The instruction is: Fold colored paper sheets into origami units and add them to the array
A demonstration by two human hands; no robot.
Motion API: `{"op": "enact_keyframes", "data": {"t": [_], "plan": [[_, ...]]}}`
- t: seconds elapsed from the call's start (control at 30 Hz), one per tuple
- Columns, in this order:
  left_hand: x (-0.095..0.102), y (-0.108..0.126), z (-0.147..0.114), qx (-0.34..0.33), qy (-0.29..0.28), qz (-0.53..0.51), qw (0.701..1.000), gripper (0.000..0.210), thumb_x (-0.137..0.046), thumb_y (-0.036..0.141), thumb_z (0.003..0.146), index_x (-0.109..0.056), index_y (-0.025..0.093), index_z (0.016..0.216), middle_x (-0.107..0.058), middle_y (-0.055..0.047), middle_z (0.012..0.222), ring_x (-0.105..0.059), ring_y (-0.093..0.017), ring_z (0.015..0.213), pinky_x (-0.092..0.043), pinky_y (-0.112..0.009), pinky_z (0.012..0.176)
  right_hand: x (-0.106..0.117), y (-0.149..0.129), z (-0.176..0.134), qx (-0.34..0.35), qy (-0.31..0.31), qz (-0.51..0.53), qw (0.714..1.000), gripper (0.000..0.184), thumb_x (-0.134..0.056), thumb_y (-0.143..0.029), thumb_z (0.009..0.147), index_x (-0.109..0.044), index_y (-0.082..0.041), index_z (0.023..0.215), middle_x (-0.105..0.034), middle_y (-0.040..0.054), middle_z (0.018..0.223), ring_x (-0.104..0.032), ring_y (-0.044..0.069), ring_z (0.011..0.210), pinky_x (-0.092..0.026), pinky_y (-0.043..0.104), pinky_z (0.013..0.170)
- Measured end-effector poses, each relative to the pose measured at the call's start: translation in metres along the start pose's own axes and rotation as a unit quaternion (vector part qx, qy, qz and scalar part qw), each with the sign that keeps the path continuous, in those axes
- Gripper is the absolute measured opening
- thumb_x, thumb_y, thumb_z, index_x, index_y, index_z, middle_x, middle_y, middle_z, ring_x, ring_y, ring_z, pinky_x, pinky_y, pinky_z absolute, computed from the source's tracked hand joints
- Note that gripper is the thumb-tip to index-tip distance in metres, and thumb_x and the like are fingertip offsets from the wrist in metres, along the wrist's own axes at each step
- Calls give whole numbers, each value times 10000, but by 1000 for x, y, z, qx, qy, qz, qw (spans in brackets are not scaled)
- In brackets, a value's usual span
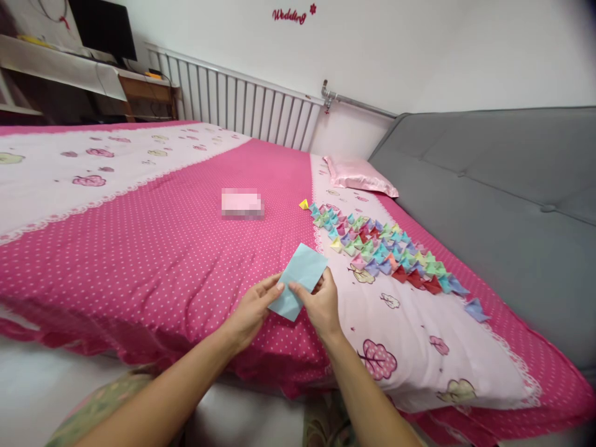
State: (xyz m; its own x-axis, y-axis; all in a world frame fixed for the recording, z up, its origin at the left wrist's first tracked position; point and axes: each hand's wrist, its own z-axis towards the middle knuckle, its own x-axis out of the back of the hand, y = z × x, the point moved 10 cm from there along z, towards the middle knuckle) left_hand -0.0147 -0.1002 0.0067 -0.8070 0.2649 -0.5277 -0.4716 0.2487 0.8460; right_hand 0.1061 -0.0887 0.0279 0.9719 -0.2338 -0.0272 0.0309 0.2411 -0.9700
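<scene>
A light blue sheet of paper (303, 268), rectangular and perhaps folded, is held tilted above the pink dotted bedspread (195, 248). My left hand (255, 307) pinches its lower left edge, thumb on top. On its right side my right hand (322, 303) grips the paper, with the thumb pressed on the face and the fingers behind. Beyond my right hand, rows of small folded paper boats (382, 245) in many colours lie on the bed. A yellow folded piece (304, 204) sits at their far left end.
A blurred-out pink item (242, 203) lies mid-bed. A pink pillow (361, 176) rests by the grey padded headboard (503, 205). Behind the bed are a white radiator (233, 93) and, at far left, a desk (144, 90) with a monitor (103, 30).
</scene>
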Motion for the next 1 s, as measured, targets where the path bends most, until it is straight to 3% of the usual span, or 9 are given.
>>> {"op": "enact_keyframes", "data": {"t": [0.13,0.27,0.33,0.43,0.6,0.73,1.0], "plan": [[14,-13,6,31,31,4,999,278,-659,296,722,-675,109,927,-712,-80,776,-635,-149,627,-475,-261,671,2,0,-2,11,13,-52,998,487,-738,-247,595,-493,-196,1013,-643,44,914,-615,181,771,-489,292,676],[20,-15,8,31,39,0,999,282,-678,296,701,-677,111,914,-715,-73,762,-628,-137,598,-475,-243,642,12,6,0,-10,63,-23,998,620,-765,-293,576,-457,-197,1106,-605,89,1069,-596,204,908,-476,321,767],[19,-13,7,28,36,5,999,291,-680,301,698,-675,108,916,-715,-77,771,-631,-137,605,-478,-243,645,2,16,0,-64,18,66,996,538,-747,-314,606,-499,-178,1064,-622,94,1058,-606,207,911,-476,327,785],[15,-13,4,35,25,22,999,322,-686,328,690,-671,101,917,-714,-89,770,-633,-144,608,-484,-251,637,-19,30,-7,-163,-63,164,971,378,-748,-327,606,-598,-133,894,-687,82,862,-644,202,751,-499,324,712],[12,-19,1,71,20,58,996,390,-755,331,598,-667,99,898,-714,-90,765,-644,-163,636,-497,-275,656,-27,46,-19,-251,-79,196,945,368,-811,-295,500,-650,-111,775,-698,55,668,-630,185,563,-502,310,597],[20,-29,1,106,40,79,990,389,-771,366,554,-672,97,817,-705,-76,678,-640,-169,600,-495,-274,611,-29,50,-20,-258,-85,193,943,353,-800,-311,527,-664,-110,783,-703,62,670,-636,188,565,-499,308,596],[22,-38,-3,177,-4,134,975,344,-796,334,491,-666,105,712,-692,-50,621,-603,-133,496,-456,-228,514,-7,48,-4,-238,-42,170,955,309,-788,-337,543,-668,-115,721,-691,52,623,-627,181,559,-492,309,607]]}}
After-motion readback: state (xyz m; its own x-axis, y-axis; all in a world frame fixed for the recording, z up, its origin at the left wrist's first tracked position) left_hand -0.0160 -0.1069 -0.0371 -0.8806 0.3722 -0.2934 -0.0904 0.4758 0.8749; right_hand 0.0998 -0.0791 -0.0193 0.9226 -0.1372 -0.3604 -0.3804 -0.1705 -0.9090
